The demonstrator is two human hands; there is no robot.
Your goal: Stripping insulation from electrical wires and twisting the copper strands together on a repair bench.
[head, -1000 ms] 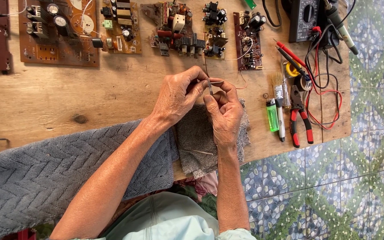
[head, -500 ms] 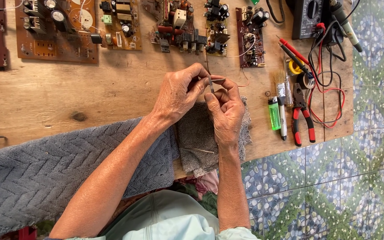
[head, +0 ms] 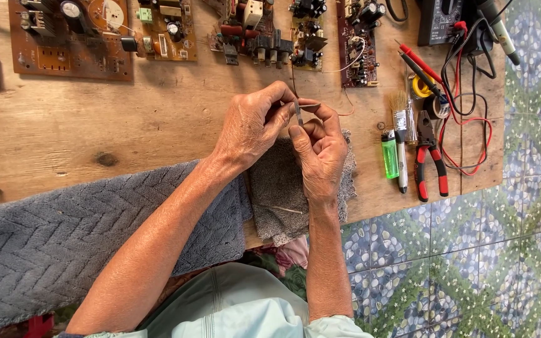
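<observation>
presently:
left hand (head: 252,125): fingers pinched on a small thin metal part (head: 298,112).
right hand (head: 317,147): fingers pressed on the same part, above the grey cloth (head: 277,194).
advice: part is best kept low over the cloth, grip firm.

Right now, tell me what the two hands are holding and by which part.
Both hands pinch one small, thin grey metal piece above the grey cloth: left hand fingertips at its upper end, right hand thumb and forefinger at its side. Its exact kind cannot be told.

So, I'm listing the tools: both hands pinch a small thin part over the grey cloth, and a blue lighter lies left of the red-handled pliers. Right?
Not quite: the lighter is green, not blue, as the head view shows. The rest holds: both hands, left hand and right hand, pinch the small thin part over the grey cloth, left of the red-handled pliers.
</observation>
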